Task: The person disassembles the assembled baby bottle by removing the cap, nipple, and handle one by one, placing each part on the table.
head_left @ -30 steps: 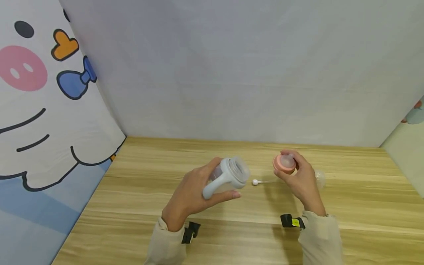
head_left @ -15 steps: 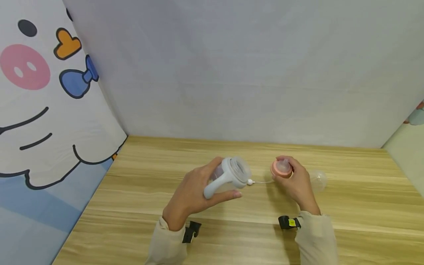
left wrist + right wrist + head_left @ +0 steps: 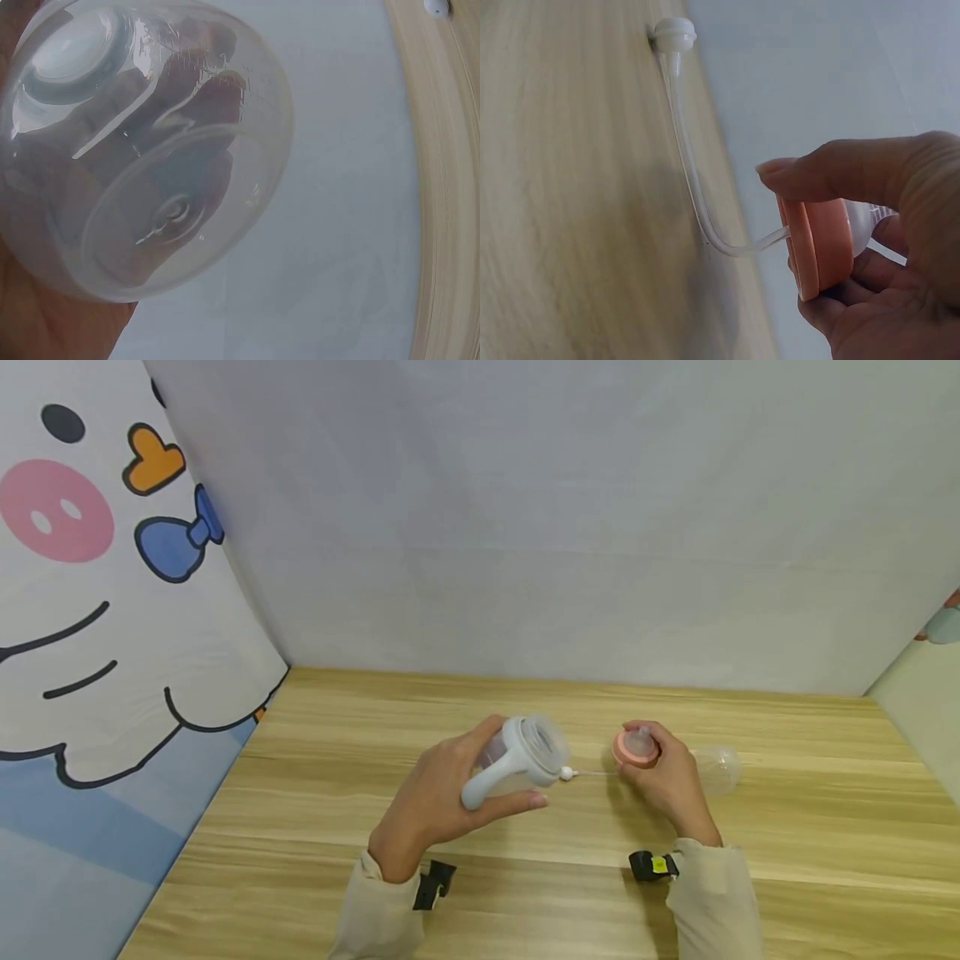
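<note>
1. Nearest: two cream sleeves point(image 3: 712, 893), each with a black wrist mount point(image 3: 433, 887) beside its cuff.
2. Left hand point(image 3: 429, 797): wrapped round a clear bottle point(image 3: 150, 161), holding it tilted above the bench point(image 3: 555, 902). Its uncapped mouth faces right. Pale blue collar point(image 3: 517, 739) round the neck; matching handle point(image 3: 491, 780) points back toward the person.
3. Right hand point(image 3: 671, 777): pinches a coral cap point(image 3: 832, 244) between thumb and fingers, to the right of the bottle and apart from it. Translucent teat point(image 3: 640, 742) stands out of the cap's top.
4. Soft straw point(image 3: 694, 176) leaves the cap's underside, bends, and runs toward the bottle. At its end, a white weighted ball point(image 3: 675, 34); in the head view it appears at the lower edge of the bottle mouth. Contact there: cannot tell.
5. Clear dome-shaped cover point(image 3: 718, 769) lies on the bench just right of the right hand, partly hidden by it.
6. Beyond the bench's far edge: pale grey cloth backdrop point(image 3: 555, 527). At left, a cartoon-printed cloth point(image 3: 97, 635) with a pink oval and blue bow.
</note>
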The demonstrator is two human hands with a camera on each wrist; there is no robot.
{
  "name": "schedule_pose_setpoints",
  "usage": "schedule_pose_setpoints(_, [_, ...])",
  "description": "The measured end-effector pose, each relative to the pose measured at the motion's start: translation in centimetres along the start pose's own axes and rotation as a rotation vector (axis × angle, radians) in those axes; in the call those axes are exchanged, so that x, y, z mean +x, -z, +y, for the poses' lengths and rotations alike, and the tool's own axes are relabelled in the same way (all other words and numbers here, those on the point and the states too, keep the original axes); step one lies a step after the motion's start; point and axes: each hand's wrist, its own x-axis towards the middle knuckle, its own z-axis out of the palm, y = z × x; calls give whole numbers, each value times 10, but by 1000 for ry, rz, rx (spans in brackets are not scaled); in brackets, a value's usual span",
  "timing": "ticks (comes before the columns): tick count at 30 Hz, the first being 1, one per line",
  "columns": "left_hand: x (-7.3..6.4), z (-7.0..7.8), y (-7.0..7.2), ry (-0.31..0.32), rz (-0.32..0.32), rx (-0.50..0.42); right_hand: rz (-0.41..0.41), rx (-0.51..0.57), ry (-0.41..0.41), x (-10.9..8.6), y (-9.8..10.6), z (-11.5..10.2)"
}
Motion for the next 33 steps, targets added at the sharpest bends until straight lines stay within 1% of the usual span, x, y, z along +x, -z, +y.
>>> schedule_pose_setpoints(9, [-1,0,1,2,-3,-7,-15,-21,-13,0,-3,4])
schedule_pose_setpoints(19, [-1,-1,0,1,2,4,-27,26,-34,3,-6,5])
schedule_pose_setpoints(26, [-1,-2,1,5,-12,-28,-28,21,-47,2,-7,6])
schedule_pose_setpoints(33, [-1,-1,2,-4,1,-14,-8,-3,-53,1,-7,7])
